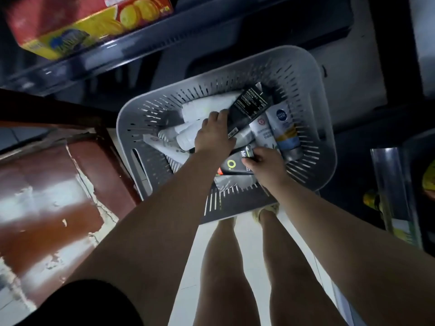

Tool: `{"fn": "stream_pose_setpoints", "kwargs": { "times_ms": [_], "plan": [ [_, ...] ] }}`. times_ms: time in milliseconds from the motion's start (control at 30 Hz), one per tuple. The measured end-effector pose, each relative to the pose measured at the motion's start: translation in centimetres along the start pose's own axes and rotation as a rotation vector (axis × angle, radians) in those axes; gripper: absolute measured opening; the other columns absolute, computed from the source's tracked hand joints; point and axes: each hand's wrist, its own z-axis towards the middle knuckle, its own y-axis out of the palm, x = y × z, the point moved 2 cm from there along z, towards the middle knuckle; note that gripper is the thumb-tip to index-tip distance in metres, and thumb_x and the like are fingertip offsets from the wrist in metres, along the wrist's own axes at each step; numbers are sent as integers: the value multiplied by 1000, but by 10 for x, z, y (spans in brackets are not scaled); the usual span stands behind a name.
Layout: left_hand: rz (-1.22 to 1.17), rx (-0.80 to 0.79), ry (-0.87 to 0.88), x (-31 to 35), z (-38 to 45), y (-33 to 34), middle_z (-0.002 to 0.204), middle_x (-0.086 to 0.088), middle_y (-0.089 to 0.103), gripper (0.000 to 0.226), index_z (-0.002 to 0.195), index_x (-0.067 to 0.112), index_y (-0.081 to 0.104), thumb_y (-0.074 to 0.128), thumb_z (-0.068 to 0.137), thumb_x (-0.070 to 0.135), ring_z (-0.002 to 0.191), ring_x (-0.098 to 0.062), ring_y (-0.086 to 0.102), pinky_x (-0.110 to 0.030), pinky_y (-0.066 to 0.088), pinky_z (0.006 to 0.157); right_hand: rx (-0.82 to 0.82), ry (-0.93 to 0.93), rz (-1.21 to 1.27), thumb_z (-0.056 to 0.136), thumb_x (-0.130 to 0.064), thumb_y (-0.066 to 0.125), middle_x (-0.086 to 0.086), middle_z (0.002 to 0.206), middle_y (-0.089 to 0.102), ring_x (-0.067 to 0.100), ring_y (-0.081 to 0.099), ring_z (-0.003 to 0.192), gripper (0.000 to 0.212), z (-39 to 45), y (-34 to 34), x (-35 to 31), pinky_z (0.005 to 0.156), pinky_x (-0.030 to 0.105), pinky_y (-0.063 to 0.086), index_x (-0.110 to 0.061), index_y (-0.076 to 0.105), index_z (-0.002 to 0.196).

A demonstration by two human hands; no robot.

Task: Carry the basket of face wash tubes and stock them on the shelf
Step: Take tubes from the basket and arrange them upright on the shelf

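Note:
A grey slotted plastic basket (303, 74) sits low in front of me, holding several face wash tubes. My left hand (213, 135) reaches into its middle, fingers resting on a long black tube (249, 107) beside white tubes (202, 109). My right hand (266, 165) is closed on a black tube with a green ring and white lettering (233, 164) at the near side. A white tube with a blue round logo (283, 128) lies along the right wall.
A dark shelf edge (146, 45) runs across the upper left, with a red and yellow biscuit box (77, 24) on it. A worn brown surface (47, 196) is at left. Another shelf with yellow goods (400, 203) is at right. My legs stand on white floor tiles (247, 243).

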Motion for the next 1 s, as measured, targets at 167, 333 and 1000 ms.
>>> {"fn": "stream_pose_setpoints", "kwargs": {
  "times_ms": [167,333,1000],
  "plan": [
    [53,58,20,1,8,3,130,-8,42,65,137,16,31,66,82,27,121,-27,40,-41,45,86,109,77,373,85,-14,63,22,60,51,23,42,60,33,5,6,0,60,28,28,11,53,66],
    [19,63,43,-14,3,-5,129,-10,46,59,137,16,34,61,84,23,119,-29,44,-41,44,87,205,94,555,86,-8,62,26,69,62,22,51,56,23,-3,4,-8,57,22,35,13,62,76],
    [-1285,-270,152,76,-215,-218,63,-5,65,34,84,5,61,63,59,28,54,-16,60,-22,44,49,237,-159,1057,87,-2,56,-9,53,65,1,60,49,27,-220,-224,-135,50,16,49,-14,66,66]
  ]
}}
